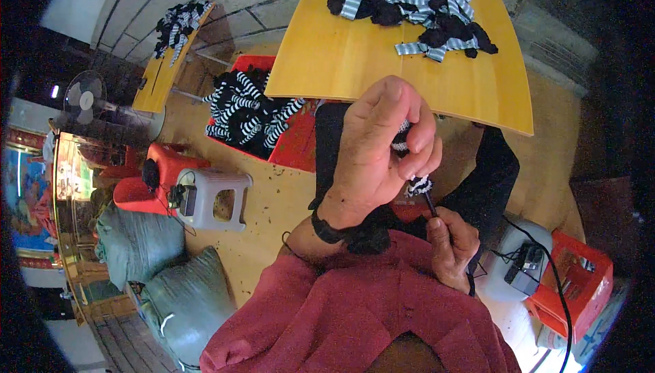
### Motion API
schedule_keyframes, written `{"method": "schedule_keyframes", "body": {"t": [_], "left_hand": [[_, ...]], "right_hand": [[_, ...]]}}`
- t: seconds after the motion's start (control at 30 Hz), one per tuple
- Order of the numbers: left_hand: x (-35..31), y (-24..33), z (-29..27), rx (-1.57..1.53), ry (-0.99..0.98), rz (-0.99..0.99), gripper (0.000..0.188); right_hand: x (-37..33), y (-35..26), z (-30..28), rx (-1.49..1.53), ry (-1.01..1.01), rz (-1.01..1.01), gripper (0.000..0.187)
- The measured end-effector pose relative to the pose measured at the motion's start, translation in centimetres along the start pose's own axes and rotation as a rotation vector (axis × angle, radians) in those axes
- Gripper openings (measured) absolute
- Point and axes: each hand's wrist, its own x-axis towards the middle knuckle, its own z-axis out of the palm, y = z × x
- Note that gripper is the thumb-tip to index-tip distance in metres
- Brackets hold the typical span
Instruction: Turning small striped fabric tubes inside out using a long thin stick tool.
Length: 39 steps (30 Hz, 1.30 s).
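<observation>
My left hand (379, 151) is raised in front of the wooden table's near edge. Its fingers are curled round a black-and-white striped knitted piece (419, 186), and much of that piece is hidden behind them. Lower and to the right, my right hand (454, 242) is closed on a thin dark rod (429, 202). The rod's upper end meets the bottom of the knitted piece; whether it goes inside cannot be made out. On the table (341, 59) ahead lies a heap of black and grey-striped knitted pieces (416, 5).
Left of the table stands a red crate (293, 142) full of striped knitted pieces. A grey stool (215, 199), a red stool (174, 168) and stuffed green sacks (187, 305) are at the left. Right are another grey stool (508, 264), a red stool (580, 277) and a black cable (556, 281).
</observation>
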Motion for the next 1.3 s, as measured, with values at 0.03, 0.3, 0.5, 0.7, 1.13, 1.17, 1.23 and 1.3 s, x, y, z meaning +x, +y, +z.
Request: {"method": "schedule_keyframes", "body": {"t": [0.03,0.3,0.5,0.7,1.13,1.17,1.23,1.3], "left_hand": [[0.0,0.2,-0.1,-0.002,0.002,0.006,0.029],[-1.2,-1.6,1.0,0.052,0.012,0.089,0.018],[-2.7,-2.4,1.5,0.02,-0.033,0.186,0.004],[-2.9,-2.4,1.1,0.003,-0.032,0.125,0.004],[-0.6,0.2,0.0,0.113,-0.077,0.283,0.014],[-0.8,0.2,-0.3,0.113,-0.077,0.286,0.014],[-1.2,0.5,-0.7,0.036,-0.144,0.158,0.014],[-1.6,0.0,-0.5,-0.004,-0.132,0.142,0.014]], "right_hand": [[-0.2,0.0,0.1,0.038,0.02,0.034,0.017],[-1.6,0.7,0.3,0.1,0.007,0.12,0.014],[-1.8,0.6,0.7,0.152,0.023,0.055,0.015],[-2.1,0.7,1.0,0.203,0.03,0.098,0.015],[-0.8,-0.1,0.8,0.034,0.013,0.067,0.014],[-0.7,0.0,0.9,0.033,0.012,0.064,0.014],[-0.6,0.0,0.9,0.085,0.032,0.019,0.016],[-0.5,0.2,1.0,0.062,0.046,-0.037,0.017]]}}
